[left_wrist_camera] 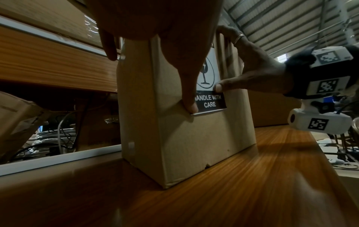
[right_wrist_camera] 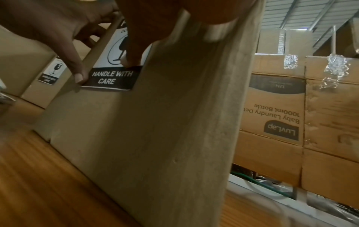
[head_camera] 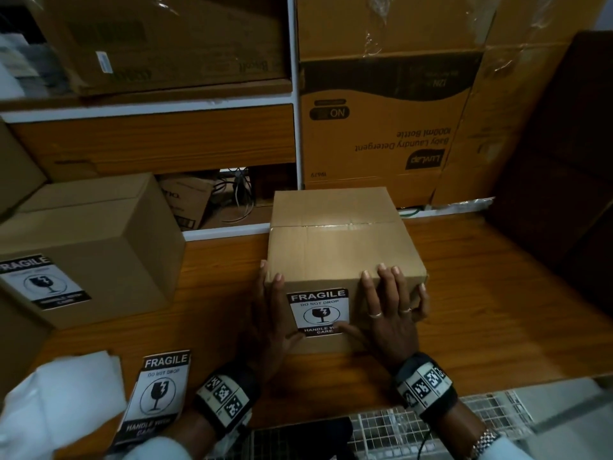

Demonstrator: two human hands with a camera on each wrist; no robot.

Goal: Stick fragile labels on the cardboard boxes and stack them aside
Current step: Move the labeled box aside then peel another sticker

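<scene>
From the head view, the cardboard box [head_camera: 341, 260] sits mid-table with a fragile label [head_camera: 319, 312] on its near face; the left hand [head_camera: 270, 313] and right hand [head_camera: 391, 310] lie spread flat against that face, fingers reaching over the top edge, thumbs on the label's lower corners. A labelled box [head_camera: 89, 250] stands at far left, spare labels [head_camera: 156, 396] near left. The left wrist view shows the label's bottom edge [left_wrist_camera: 208, 111] slightly lifted under the thumb: left unpressed, it could peel or crease. In the right wrist view the box looks tilted, though that may be the camera angle; pressing hard could push it away, or smear the label crooked.
</scene>
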